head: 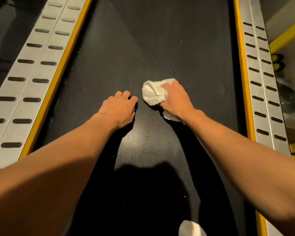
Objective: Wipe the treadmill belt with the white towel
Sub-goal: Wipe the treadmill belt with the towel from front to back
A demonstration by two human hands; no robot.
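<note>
1. Grips bunched white towel (152,94) with curled fingers of right hand (176,98), pressed mid-width on treadmill belt (160,40).
2. Rests left hand (119,109) just beside, fingers loosely bent, empty.
3. Seems partway, with pale specks (99,48) ahead unwiped.

- Left side rail (32,70): silver-grey, with two rows of dark oval grip pads.
- Right side rail (260,79): same finish and pads.
- Left yellow strip (58,79) and right yellow strip (243,79): one lines each rail's inner edge.
- Yellow bar (286,36): slanting, beyond the right rail.
- Yellow-and-black object (278,62): just outside the right rail, blurred.
- White rounded object (192,228): cut off by the bottom edge.
- Dark floor (3,40): beyond the left rail.
</note>
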